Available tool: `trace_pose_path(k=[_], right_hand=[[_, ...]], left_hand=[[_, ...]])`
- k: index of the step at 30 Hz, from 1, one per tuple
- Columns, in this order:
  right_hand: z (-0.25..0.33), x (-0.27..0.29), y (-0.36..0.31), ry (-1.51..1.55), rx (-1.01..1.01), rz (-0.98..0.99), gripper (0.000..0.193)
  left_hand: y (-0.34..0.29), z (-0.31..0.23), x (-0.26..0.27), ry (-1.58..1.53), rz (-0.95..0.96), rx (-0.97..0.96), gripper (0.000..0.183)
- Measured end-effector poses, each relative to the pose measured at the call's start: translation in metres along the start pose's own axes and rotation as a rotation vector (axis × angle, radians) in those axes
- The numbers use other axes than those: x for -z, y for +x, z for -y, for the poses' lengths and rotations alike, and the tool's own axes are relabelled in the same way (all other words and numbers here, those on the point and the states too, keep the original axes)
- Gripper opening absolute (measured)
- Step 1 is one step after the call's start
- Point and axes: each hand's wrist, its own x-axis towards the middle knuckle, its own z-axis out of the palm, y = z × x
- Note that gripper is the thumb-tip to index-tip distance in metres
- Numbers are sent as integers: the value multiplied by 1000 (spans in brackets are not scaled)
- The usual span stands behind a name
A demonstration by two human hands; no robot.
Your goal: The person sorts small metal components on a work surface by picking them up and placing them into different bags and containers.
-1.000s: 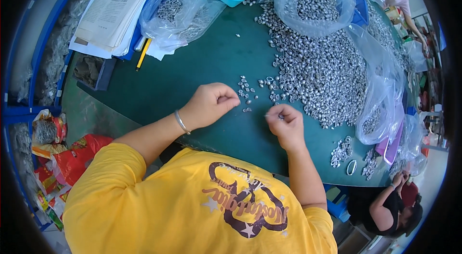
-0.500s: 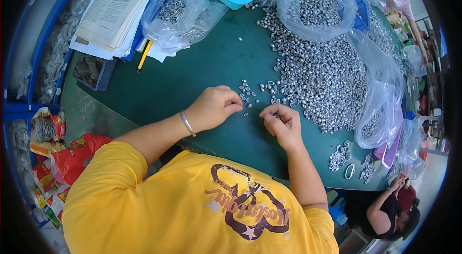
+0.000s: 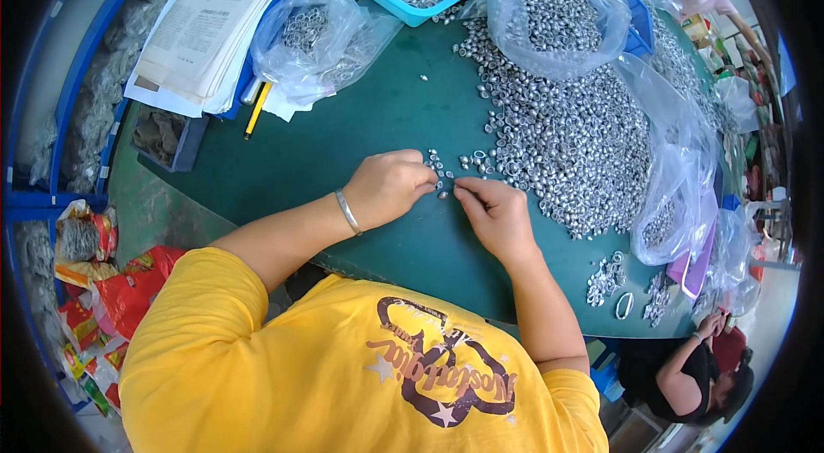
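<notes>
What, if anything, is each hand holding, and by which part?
Cannot tell: left hand and right hand are near small metal pieces; any hold is hidden.

The right hand (image 3: pixel 498 217) has moved closer to the left hand (image 3: pixel 388 190)

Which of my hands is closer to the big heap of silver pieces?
Your right hand: it is close by the lower-left edge of the heap. Your left hand is farther left, beyond the small loose cluster.

Left hand (image 3: pixel 388 189), right hand (image 3: pixel 498 217) near each other, fingers (image 3: pixel 481 186) curled, forearms (image 3: pixel 287 234) converging
</notes>
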Motion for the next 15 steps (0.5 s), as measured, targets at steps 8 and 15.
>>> trace_pose_path(k=[8, 15], right_hand=[[1, 7, 3, 178, -154, -16, 8], [1, 4, -8, -354, 172, 10, 15]], left_hand=[[3, 2, 28, -1514, -16, 837, 2], [6, -3, 20, -120, 79, 201, 12]])
